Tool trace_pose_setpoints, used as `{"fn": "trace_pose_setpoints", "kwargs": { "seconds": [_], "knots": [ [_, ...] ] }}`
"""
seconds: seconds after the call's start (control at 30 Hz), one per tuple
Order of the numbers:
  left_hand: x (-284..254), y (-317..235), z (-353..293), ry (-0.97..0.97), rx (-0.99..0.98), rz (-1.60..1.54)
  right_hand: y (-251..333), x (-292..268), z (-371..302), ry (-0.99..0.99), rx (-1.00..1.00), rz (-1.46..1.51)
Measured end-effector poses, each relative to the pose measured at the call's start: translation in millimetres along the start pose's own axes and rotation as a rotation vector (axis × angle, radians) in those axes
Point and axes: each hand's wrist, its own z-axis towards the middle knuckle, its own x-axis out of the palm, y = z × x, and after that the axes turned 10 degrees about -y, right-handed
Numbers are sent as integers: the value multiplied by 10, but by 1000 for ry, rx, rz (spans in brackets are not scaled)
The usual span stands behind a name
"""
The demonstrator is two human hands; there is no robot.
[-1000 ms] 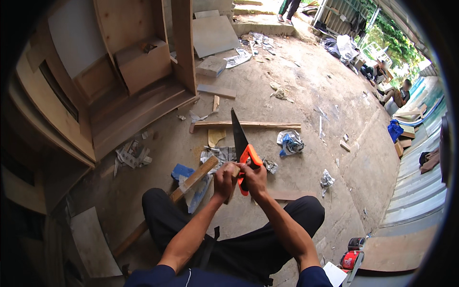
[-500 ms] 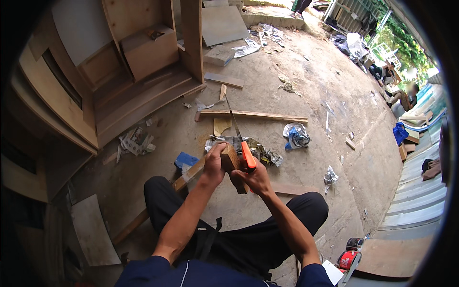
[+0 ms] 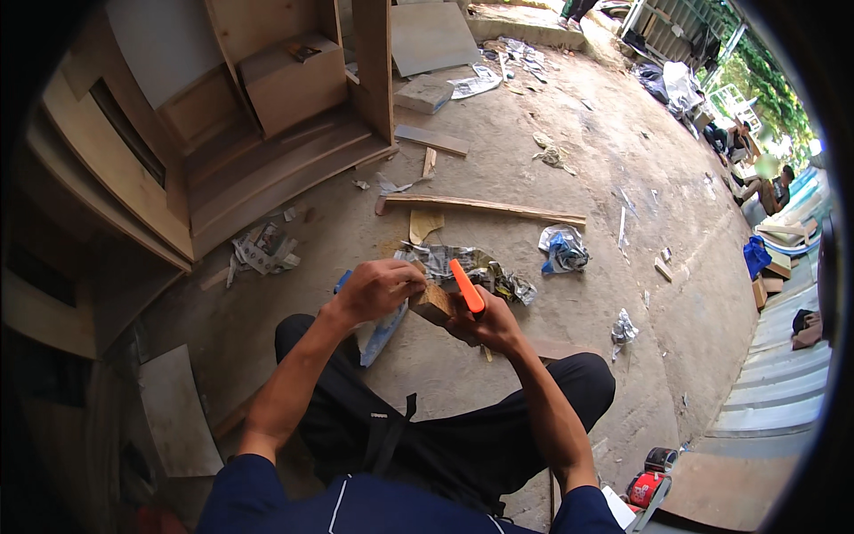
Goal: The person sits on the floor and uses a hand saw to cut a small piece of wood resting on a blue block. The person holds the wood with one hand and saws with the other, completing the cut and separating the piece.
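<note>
While the orange-handled saw and wood block are clasped by the right hand, the left hand is held curled at the block's edge, its grip unclear.

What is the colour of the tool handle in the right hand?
Bright orange; the tool handle shows in the head view, the only one.

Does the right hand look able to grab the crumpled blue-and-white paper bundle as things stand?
Probably not: the right hand is occupied with the orange-handled saw and wood block, though nothing seems to cover the paper bundle.
</note>
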Motion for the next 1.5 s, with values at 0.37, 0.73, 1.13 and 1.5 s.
{"fn": "trace_pose_setpoints", "kwargs": {
  "seconds": [0.37, 0.73, 1.13, 1.5],
  "knots": [
    [-68, -173, -292, 42, -229, 112, 96, -22, 178, 242, -157, 93],
    [146, -106, -577, -865, -791, -188, 456, 602, 407, 120, -87, 62],
    [-868, -787, -2105, -1126, -1032, 549, 1043, 1987, 111, 490, -257, 56],
    [-844, -1189, -3592, -2097, -1137, -371, 979, 2744, -173, 924, -37, 233]
  ]
}}
